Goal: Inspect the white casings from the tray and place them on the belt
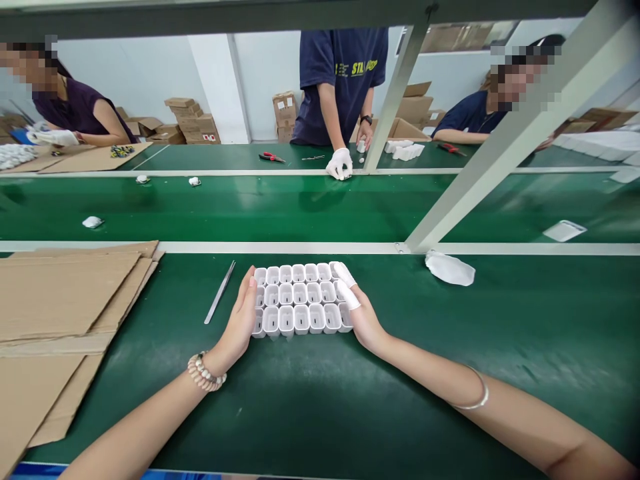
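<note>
Three rows of small white plastic cases [300, 293], open at the top and each with a dark slot inside, stand packed together on the green table. My left hand [243, 311] presses flat along the left end of the block, fingers together. At the right end, my right hand [365, 317] grips the block, with white finger covers on two of its fingers. The cases are squeezed between both hands. Metal tweezers [220, 293] lie on the table just left of my left hand.
Flat cardboard sheets [65, 293] cover the table's left side. A white cloth-like piece [450, 268] lies right, near a slanted metal post [500, 133]. A green conveyor belt [240, 207] carries several small white items. Three people sit or stand beyond, near red-handled pliers [271, 157].
</note>
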A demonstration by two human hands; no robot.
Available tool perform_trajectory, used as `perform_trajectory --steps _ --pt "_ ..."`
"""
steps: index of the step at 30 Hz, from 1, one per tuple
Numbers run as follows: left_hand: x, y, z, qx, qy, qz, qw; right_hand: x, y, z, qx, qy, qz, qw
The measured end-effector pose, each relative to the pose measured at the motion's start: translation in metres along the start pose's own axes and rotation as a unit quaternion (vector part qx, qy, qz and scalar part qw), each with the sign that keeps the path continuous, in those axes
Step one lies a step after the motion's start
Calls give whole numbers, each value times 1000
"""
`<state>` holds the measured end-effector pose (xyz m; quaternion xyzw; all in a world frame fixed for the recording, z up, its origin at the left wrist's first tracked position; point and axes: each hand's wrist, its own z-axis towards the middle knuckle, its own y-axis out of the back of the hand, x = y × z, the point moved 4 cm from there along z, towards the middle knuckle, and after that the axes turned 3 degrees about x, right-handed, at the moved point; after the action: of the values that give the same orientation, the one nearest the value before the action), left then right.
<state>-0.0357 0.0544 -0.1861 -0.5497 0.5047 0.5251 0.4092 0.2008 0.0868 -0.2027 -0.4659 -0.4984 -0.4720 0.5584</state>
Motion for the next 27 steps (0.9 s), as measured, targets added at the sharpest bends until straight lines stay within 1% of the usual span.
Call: perform_trajectory --steps 5,9,13,18,27 --pt "-6 -3 -5 9 16 -37 999 4 0 -2 -7 -4 12 1000" --pt "-4 -2 -3 10 37 -99 994 5 1 -2 -10 -5 7 1000" --pt "-2 -2 -1 2 34 -132 991 4 2 -1 -12 -5 5 1000" --pt "-3 -2 -1 -3 20 -151 988 2 3 -1 -15 -2 1 1000" --pt "-4 -2 -1 -7 15 -160 987 1 5 -2 -28 -7 15 999"
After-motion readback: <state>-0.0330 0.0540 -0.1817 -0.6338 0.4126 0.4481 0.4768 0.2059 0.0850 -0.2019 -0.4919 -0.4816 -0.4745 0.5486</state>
